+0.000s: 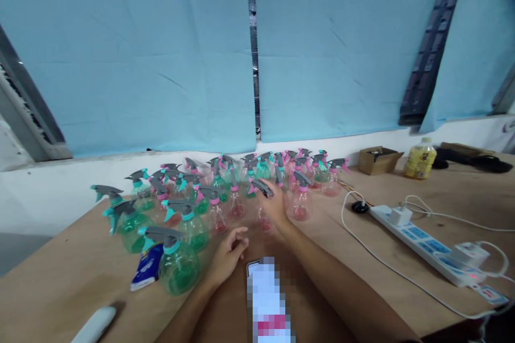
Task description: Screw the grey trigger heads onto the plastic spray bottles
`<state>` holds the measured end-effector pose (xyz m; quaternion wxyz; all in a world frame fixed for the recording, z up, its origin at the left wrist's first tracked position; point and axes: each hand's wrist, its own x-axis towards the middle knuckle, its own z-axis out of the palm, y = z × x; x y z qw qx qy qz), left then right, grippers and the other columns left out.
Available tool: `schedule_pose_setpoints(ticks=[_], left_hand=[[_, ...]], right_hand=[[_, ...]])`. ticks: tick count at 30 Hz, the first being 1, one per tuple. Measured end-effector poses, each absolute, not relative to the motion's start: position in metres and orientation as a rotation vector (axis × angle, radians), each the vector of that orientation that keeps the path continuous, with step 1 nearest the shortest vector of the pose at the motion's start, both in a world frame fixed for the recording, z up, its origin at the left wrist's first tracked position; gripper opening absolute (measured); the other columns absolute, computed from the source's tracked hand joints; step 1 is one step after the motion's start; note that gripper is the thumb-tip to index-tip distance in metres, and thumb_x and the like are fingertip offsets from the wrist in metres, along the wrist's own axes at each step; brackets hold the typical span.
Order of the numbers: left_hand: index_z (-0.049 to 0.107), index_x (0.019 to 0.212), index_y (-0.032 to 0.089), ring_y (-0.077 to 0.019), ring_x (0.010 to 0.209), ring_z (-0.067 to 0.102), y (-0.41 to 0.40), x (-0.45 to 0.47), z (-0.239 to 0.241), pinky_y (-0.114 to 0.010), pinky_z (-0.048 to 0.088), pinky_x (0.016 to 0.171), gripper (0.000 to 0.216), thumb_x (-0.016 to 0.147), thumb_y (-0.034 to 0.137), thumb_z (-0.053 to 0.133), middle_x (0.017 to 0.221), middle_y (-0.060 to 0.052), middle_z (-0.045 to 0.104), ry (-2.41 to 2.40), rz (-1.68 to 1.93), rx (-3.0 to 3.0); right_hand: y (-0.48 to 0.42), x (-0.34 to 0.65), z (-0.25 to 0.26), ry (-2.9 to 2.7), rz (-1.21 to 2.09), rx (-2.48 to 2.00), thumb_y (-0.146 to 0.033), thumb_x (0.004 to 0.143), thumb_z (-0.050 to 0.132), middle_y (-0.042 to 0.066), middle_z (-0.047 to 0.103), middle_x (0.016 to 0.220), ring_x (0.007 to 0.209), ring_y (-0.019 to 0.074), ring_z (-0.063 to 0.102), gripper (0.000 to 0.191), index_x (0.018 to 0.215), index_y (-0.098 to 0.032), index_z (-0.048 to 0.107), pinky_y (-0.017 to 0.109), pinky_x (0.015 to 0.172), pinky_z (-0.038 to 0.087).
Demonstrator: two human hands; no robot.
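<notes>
My right hand [274, 204] is wrapped round the upper part of a clear pink spray bottle [264, 222] with a grey and pink trigger head; the palm and fingers hide much of it. My left hand [228, 256] rests low over the table, fingers loosely bent and apart, with nothing in them. Close to its left stands a green spray bottle [179, 268] with a grey and turquoise head. Another pink spray bottle [301, 201] is just right of my right hand. Several more green and pink spray bottles crowd the table beyond both hands.
A phone [267, 300] lies between my forearms. At the left are a blue packet [147, 267] and a white object [95, 326]. A power strip [422, 244] with cables runs along the right. Behind it stand a cardboard box [378, 162] and a yellow bottle [420, 159].
</notes>
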<state>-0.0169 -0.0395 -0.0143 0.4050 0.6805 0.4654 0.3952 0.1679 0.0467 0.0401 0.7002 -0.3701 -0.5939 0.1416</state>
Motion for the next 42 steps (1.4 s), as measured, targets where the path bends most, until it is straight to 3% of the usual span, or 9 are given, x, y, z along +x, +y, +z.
schedule_pose_setpoints(ticks=[6,12,21,33,37,42], left_hand=[[0.052,0.124,0.020,-0.0133,0.063,0.053,-0.040,-0.016,-0.012,-0.028,0.045,0.064,0.045,0.087,0.045,0.055,0.082,0.000,0.060,1.148,0.998,1.711],[0.053,0.124,0.018,-0.0131,0.061,0.052,-0.041,-0.015,-0.009,-0.026,0.043,0.060,0.045,0.088,0.046,0.054,0.072,0.002,0.055,1.160,0.983,1.707],[0.056,0.116,0.017,-0.0123,0.058,0.051,-0.042,-0.015,-0.007,-0.026,0.042,0.058,0.041,0.087,0.046,0.053,0.072,0.002,0.055,1.186,0.966,1.727],[0.059,0.110,0.018,-0.0128,0.060,0.052,-0.042,-0.015,-0.007,-0.025,0.042,0.059,0.041,0.086,0.051,0.053,0.072,0.002,0.057,1.179,0.955,1.737],[0.060,0.092,0.018,-0.0117,0.056,0.049,-0.042,-0.014,-0.005,-0.024,0.038,0.056,0.038,0.088,0.054,0.048,0.068,0.004,0.053,1.196,0.950,1.747],[0.044,0.063,0.020,-0.0108,0.050,0.042,-0.043,-0.014,-0.005,-0.024,0.032,0.053,0.047,0.090,0.058,0.043,0.054,0.006,0.042,1.307,0.967,1.767]], right_hand=[[0.045,0.170,0.039,-1.422,0.478,-0.692,-0.025,0.081,0.059,0.005,0.070,0.109,0.098,0.0223,0.065,0.034,0.113,-0.022,0.068,0.039,0.091,0.051],[0.046,0.171,0.039,-1.464,0.535,-0.734,-0.016,0.071,0.054,0.000,0.065,0.081,0.073,0.0154,0.058,0.017,0.080,-0.019,0.068,0.028,0.072,0.050],[0.037,0.165,0.046,-1.542,1.204,-0.564,-0.015,0.068,0.051,-0.002,0.067,0.075,0.063,0.0124,0.058,0.030,0.091,-0.021,0.069,0.025,0.064,0.048],[0.023,0.164,0.049,-1.417,1.332,-0.539,-0.015,0.063,0.052,0.000,0.064,0.066,0.061,0.0132,0.056,0.027,0.082,-0.017,0.071,0.025,0.060,0.044],[0.020,0.165,0.050,-1.371,1.311,-0.628,-0.016,0.064,0.054,-0.001,0.064,0.065,0.064,0.0140,0.056,0.028,0.085,-0.018,0.072,0.025,0.062,0.045],[0.019,0.165,0.053,-1.421,1.316,-0.526,-0.016,0.063,0.052,-0.001,0.063,0.064,0.063,0.0139,0.056,0.029,0.084,-0.018,0.072,0.025,0.062,0.044]])
